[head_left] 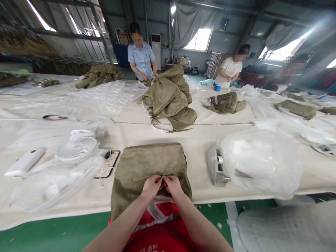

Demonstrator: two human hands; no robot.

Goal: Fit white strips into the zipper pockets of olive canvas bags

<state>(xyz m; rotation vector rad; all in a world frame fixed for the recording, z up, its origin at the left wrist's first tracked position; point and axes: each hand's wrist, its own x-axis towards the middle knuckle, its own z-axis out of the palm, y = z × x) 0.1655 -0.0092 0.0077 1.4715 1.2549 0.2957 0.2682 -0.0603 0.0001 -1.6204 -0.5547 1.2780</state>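
An olive-green bag (152, 159) lies at the near edge of the table in front of me, with a straight zipper across its face. My left hand (153, 184) and my right hand (172, 184) meet over that zipper. Both have fingertips pinched together, almost touching each other. What they pinch is too small to make out; it sits at the zipper line, and the fingers cover most of it. The lower part of the bag hangs toward my red apron (157, 227).
A pile of olive bags (168, 96) stands mid-table, with another bag (225, 103) right of it. At left are a white fan (77, 149), a phone (111, 164) and a power bank (25, 162). A tape dispenser (216, 166) and plastic bags (265, 161) lie right. Co-workers stand opposite.
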